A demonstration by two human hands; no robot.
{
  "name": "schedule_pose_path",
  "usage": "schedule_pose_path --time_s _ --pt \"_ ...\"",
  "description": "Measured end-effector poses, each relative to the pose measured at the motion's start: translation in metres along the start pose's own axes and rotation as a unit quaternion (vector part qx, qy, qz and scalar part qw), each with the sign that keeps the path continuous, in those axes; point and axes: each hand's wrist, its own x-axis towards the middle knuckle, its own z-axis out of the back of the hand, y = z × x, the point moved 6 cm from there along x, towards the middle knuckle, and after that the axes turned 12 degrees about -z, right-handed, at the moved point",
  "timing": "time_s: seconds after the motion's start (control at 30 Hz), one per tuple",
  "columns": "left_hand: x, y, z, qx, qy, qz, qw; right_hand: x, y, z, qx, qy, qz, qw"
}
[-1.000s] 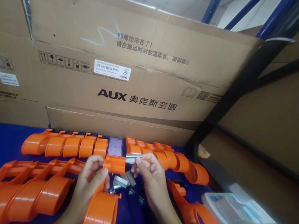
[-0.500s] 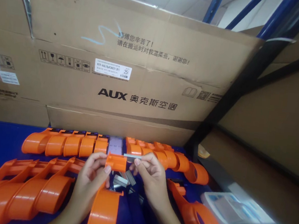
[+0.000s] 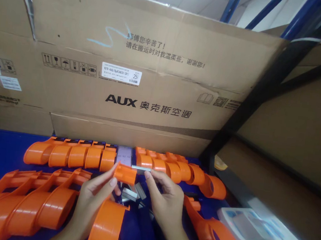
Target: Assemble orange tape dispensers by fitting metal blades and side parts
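My left hand (image 3: 94, 193) is closed on an orange plastic tape dispenser (image 3: 126, 174), thumb and fingers pinching the left side of its head. The dispenser's wide curved part (image 3: 107, 225) hangs below, toward me. Between the thumb and fingertips of my right hand (image 3: 166, 197) is the right end of a small serrated metal blade (image 3: 141, 168), teeth facing up. The blade's left end meets the upper right edge of the dispenser's head; whether it sits inside cannot be made out. Below and between my hands lie several loose metal blades (image 3: 130, 194).
More orange dispensers stand in rows at the back (image 3: 78, 156), at the back right (image 3: 184, 170) and at the left (image 3: 25, 205). One dispenser (image 3: 214, 232) lies at the right. A phone-like timer (image 3: 124, 156) leans behind my hands. A cardboard box (image 3: 153, 77) walls the back; a white device (image 3: 252, 225) sits right.
The dispenser has tilted in my left hand, its lower curved part swinging left. My right hand's palm has shifted slightly right, while its fingertips stay on the blade at the dispenser's edge.
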Motion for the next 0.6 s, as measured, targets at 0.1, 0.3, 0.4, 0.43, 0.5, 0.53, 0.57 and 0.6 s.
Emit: schedule_pose_path --time_s 0.1,0.3,0.4,0.43,0.5,0.53,0.57,0.6 --pt "-0.002 0.004 0.0 0.007 0.006 0.001 1.0 -0.004 0.005 -0.001 -0.018 0.006 0.018 1.0" --pt "-0.009 0.003 -0.007 0.033 0.042 -0.038 0.998 -0.013 0.02 -0.014 -0.075 0.094 0.075 0.99" --pt "-0.012 0.002 -0.01 0.019 0.05 -0.053 0.997 -0.015 0.025 -0.014 -0.095 0.113 0.12 0.982" --pt "-0.013 0.002 -0.011 0.013 0.053 -0.052 0.997 -0.015 0.026 -0.014 -0.104 0.115 0.13 0.979" --pt "-0.013 0.002 -0.012 0.0 0.056 -0.041 0.998 -0.014 0.026 -0.013 -0.124 0.124 0.14 0.974" --pt "-0.012 0.002 -0.012 -0.005 0.051 -0.034 0.998 -0.013 0.025 -0.014 -0.137 0.134 0.14 0.971" --pt "-0.009 0.0 -0.01 -0.01 0.039 -0.025 0.999 -0.012 0.024 -0.015 -0.151 0.147 0.139 0.968" --pt "-0.006 -0.002 -0.007 -0.016 0.02 -0.017 1.0 -0.011 0.022 -0.017 -0.165 0.159 0.134 0.964"
